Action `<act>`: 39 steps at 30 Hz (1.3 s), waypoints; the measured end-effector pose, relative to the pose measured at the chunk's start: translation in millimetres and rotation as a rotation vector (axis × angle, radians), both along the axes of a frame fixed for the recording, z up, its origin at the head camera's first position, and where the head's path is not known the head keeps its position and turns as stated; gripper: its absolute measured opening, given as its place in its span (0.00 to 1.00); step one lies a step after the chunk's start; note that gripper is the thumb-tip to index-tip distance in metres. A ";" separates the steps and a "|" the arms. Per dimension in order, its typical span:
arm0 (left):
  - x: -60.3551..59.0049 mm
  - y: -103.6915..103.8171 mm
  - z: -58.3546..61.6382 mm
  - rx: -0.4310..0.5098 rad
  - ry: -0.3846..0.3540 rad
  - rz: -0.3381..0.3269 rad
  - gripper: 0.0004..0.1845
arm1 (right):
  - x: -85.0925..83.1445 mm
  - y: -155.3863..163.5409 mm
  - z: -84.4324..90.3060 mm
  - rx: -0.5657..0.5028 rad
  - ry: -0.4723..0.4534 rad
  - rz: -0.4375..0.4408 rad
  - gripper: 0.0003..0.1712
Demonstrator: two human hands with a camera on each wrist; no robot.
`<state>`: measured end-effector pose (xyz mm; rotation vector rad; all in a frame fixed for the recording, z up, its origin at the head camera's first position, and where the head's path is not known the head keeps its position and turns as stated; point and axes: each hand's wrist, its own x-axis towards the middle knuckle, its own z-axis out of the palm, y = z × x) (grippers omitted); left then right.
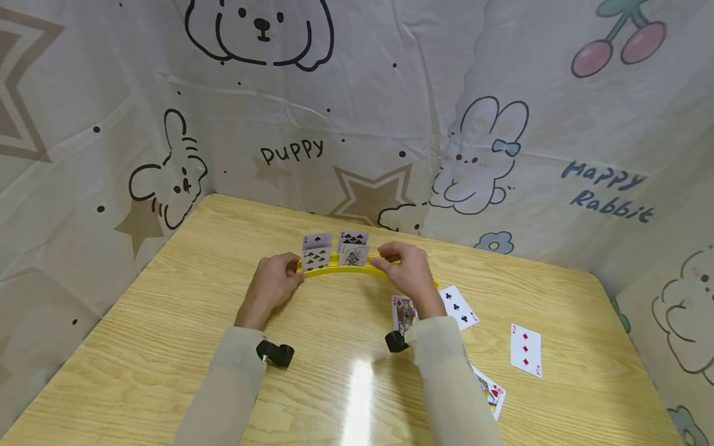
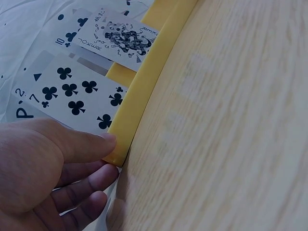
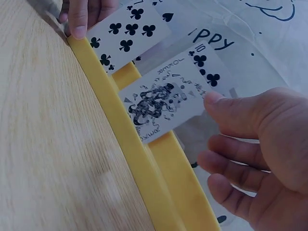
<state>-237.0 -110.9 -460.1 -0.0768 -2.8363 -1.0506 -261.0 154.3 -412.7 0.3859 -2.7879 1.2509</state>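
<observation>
The left hand (image 1: 274, 282) pinches the left end of a curved yellow card holder (image 1: 351, 270), its thumb on the front strip and the other fingers bent at the end. The right hand (image 1: 409, 272) is released, its fingers loosely bent behind the holder. Its thumb tip is at the edge of the joker (image 3: 159, 106); whether the 2 touch, I cannot tell.

The holder is on the wooden table (image 1: 167, 347), near the back edge, and holds 4 cards upright in 2 rows. In front, the 7 of clubs (image 2: 77, 91) is beside the left hand, with the joker to its right and a gap between them. Behind the 7 is the 2 of spades (image 1: 317, 240), and behind the joker is the 10 of clubs (image 1: 354, 238), each partly covered.

To the right, more cards lie face up on the table. A diamond face card (image 1: 403, 313) is partly hidden by the right wrist, just beside the 3 of clubs (image 1: 458, 308). The 3 of diamonds (image 1: 525, 350) lies apart, farther right. A heart face card (image 1: 493, 396) shows partly past the right sleeve (image 1: 452, 378). A printed cloth (image 1: 362, 111) hangs behind the table.
</observation>
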 end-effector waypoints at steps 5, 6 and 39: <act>0.1 0.0 0.4 -0.001 0.007 -0.006 0.18 | 7.5 8.0 1.8 0.008 -0.042 0.005 0.20; 0.1 -0.2 0.2 -0.002 0.008 -0.008 0.18 | 8.8 9.2 2.0 0.012 -0.049 0.002 0.20; 0.3 0.0 0.4 -0.015 0.023 -0.012 0.17 | 38.2 43.3 -4.1 0.057 -0.096 -0.070 0.24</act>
